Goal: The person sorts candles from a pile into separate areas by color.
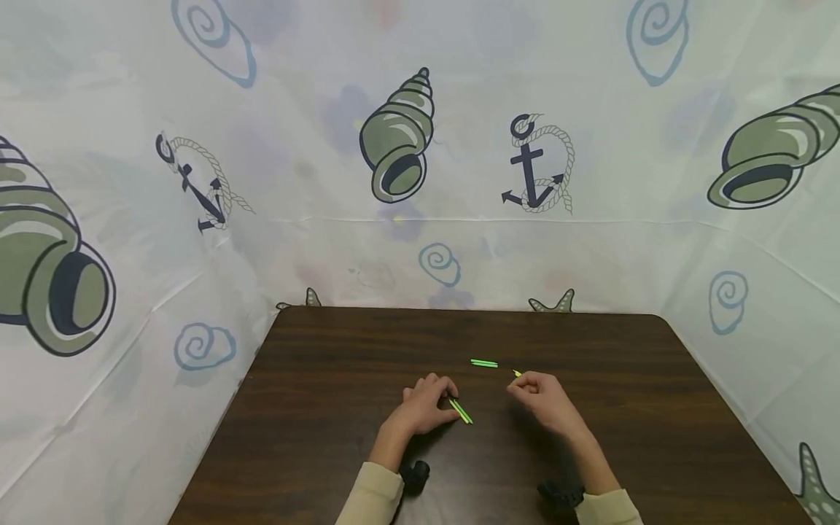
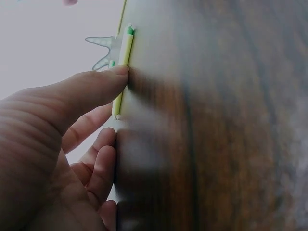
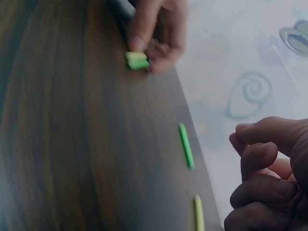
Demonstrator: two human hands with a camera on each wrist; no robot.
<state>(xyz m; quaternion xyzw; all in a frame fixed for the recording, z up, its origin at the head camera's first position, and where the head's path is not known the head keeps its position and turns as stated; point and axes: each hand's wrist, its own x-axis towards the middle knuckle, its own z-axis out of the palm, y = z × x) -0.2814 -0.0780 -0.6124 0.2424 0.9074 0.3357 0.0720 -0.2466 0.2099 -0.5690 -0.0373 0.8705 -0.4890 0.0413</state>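
Observation:
My left hand [image 1: 426, 408] pinches a thin yellow stick and a green one lying side by side, near the table surface. In the left wrist view the yellow stick [image 2: 123, 72] has a green tip, and the thumb presses on it. The right hand [image 1: 545, 399] hovers over the table with loosely curled fingers, and nothing shows between thumb and index finger in the right wrist view. Close to its fingertips lies a yellow stick [image 3: 198, 214], partly hidden in the head view. A green stick [image 3: 186, 147] lies beyond it, between the two hands.
A dark wood-grain table [image 1: 328, 357] carries the sticks. Behind and beside it hangs a white cloth [image 1: 315, 248] printed with shells and anchors. Dark bands [image 1: 415, 477] sit at both wrists, by the cream sleeves [image 1: 370, 496].

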